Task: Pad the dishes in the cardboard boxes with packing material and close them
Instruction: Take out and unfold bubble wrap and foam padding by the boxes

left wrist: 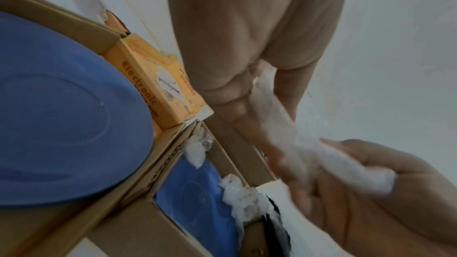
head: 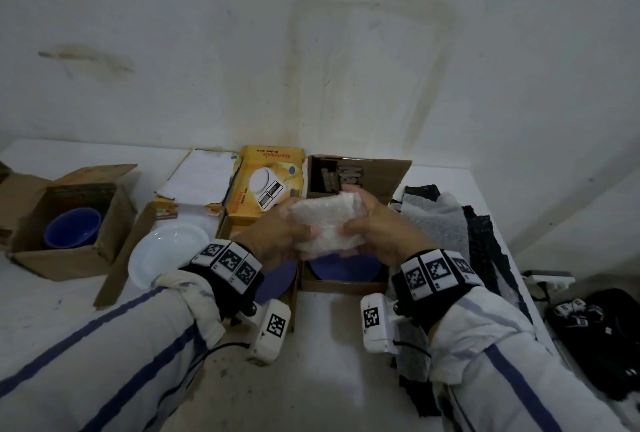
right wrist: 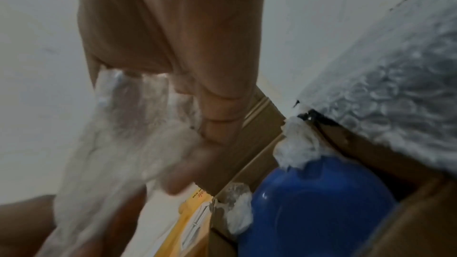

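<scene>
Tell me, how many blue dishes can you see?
3. A blue bowl sits in the far-left box, a blue plate in the middle box, and a second blue plate in the right box. More may be hidden underneath.

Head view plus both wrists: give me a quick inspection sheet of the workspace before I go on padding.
Surface: white table, dusty specks near the front.
Job's things: bubble wrap wad held above the right box, whose blue plate already has wads in its corners; middle box holds a blue plate, no padding seen; left box open, blue bowl inside.
Clutter: white plate, yellow scale box, bubble wrap sheets.
Grips: left hand and right hand both grip the wad.
Cables: thin black lead at the left wrist.
Surroundings: stained white wall; black gear at far right.
</scene>
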Tool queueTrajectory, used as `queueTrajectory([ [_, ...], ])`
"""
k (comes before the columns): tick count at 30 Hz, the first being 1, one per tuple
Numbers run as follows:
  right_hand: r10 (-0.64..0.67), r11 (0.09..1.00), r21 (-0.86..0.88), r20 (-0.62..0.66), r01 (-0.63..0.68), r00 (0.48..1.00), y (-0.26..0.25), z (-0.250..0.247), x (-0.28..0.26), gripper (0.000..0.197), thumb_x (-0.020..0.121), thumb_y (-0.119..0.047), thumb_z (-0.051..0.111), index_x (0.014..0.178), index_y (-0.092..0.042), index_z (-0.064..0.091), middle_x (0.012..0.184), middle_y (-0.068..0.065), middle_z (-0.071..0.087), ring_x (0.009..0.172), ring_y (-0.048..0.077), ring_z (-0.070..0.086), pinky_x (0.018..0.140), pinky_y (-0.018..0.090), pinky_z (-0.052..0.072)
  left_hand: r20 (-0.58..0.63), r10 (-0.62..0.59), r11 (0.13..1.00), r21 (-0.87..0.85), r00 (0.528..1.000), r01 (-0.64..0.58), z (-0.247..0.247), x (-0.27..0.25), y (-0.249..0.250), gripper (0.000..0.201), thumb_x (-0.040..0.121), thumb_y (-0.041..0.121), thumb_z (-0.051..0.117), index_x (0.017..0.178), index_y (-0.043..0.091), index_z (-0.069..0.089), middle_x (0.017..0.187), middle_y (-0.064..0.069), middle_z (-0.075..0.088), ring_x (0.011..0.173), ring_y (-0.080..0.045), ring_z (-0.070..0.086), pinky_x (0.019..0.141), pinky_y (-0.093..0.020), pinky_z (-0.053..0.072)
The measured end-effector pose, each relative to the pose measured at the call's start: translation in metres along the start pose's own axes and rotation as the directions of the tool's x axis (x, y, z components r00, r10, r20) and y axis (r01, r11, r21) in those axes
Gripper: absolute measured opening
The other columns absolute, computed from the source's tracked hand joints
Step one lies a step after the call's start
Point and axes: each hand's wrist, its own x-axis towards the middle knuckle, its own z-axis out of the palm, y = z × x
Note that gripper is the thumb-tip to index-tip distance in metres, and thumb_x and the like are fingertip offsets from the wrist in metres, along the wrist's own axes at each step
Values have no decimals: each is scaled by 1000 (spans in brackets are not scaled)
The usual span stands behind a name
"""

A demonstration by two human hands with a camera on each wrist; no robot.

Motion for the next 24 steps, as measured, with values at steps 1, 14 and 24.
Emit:
queueTrajectory([
  [1, 23, 1000, 11, 35, -24, 999, 1, -1, -1, 60, 83, 13, 52, 130, -24, 47, 115, 11, 55, 86, 25, 61, 54, 31, 57, -29, 13, 998, 62, 999, -11, 2, 0, 0, 31, 83, -11, 55, 104, 11, 55, 100, -15, 61, 82, -28, 63, 52, -31, 53],
  [14, 103, 473, -868, -113, -149, 988, 25, 11, 29, 22, 92, -16, 50, 107, -9, 64, 119, 10, 62, 107, 24, 56, 73, 25, 41, -32, -22, 789, 613, 999, 38, -4, 14, -13, 24, 87, -7, 47, 101, 8, 60, 90, -3, 58, 85, -19, 58, 69, -24, 51],
  [24, 69, 364, -927, 123, 90, 990, 60, 43, 40, 26, 91, -15, 54, 112, -3, 65, 114, 16, 65, 108, 31, 58, 91, 33, 45, -114, -217, 695, 679, 969, 236, -10, 25, -28, 9, 85, -5, 59, 80, 2, 61, 78, -16, 63, 71, -29, 63, 71, -40, 58],
])
